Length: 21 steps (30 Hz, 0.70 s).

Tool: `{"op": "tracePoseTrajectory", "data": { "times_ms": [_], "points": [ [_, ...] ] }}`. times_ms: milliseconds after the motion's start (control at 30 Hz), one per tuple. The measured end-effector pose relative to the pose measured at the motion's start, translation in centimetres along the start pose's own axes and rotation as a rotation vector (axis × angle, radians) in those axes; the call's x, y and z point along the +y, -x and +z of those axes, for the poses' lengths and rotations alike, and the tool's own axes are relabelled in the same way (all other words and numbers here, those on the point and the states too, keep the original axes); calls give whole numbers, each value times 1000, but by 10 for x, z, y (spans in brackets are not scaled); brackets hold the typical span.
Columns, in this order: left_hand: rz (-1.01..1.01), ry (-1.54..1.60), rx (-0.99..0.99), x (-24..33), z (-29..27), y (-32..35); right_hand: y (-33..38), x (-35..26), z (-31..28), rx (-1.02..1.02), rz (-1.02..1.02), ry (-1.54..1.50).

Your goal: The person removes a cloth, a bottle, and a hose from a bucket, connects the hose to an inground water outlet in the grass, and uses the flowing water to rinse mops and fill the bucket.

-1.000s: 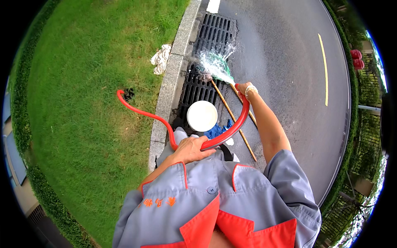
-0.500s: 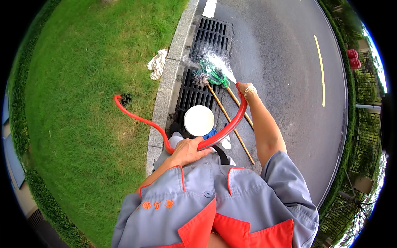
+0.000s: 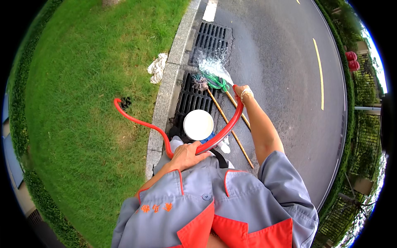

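Note:
Near its spraying end, the red hose [image 3: 226, 129] is gripped by my right hand [image 3: 242, 93], out in front of me on the right. Water fans from that end over a green mop head [image 3: 218, 82]. A greyish mop head [image 3: 200, 84] lies just left of it; both wooden handles slant back toward me. Close to my waist, my left hand [image 3: 187, 154] is closed around the middle of the hose. From there the hose bends left over the curb to a dark hole in the grass. A white bucket [image 3: 198, 125] stands just beyond my left hand.
Black drain grates [image 3: 211, 38] run along the granite curb [image 3: 178, 47]. A crumpled pale cloth [image 3: 157, 68] lies on the grass by the curb. Beside the bucket are a blue item and a white one. Asphalt road [image 3: 285, 53] stretches to the right.
The water jet has shifted slightly left and spreads lower over the mop heads. My right hand has moved a little left and nearer. Both hands keep their hold on the hose.

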State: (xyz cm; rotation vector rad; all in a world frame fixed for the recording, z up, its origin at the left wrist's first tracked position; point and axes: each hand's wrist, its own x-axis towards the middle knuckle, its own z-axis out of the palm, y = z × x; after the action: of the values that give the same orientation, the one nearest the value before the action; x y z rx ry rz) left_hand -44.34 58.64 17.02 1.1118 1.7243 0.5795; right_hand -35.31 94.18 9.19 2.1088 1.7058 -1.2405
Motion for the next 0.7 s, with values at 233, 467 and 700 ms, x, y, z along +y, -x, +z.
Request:
{"op": "tracePoseTrajectory", "data": {
  "times_ms": [233, 467, 700],
  "points": [
    [4, -25, -50, -1, 0, -3, 12, -9, -3, -32, -12, 97],
    [9, -21, -17, -3, -2, -6, 6, -5, 2, -71, -27, 163],
    [-1, 7, -35, 0, -12, -4, 4, 20, -1, -81, 34, 148]
  ]
}}
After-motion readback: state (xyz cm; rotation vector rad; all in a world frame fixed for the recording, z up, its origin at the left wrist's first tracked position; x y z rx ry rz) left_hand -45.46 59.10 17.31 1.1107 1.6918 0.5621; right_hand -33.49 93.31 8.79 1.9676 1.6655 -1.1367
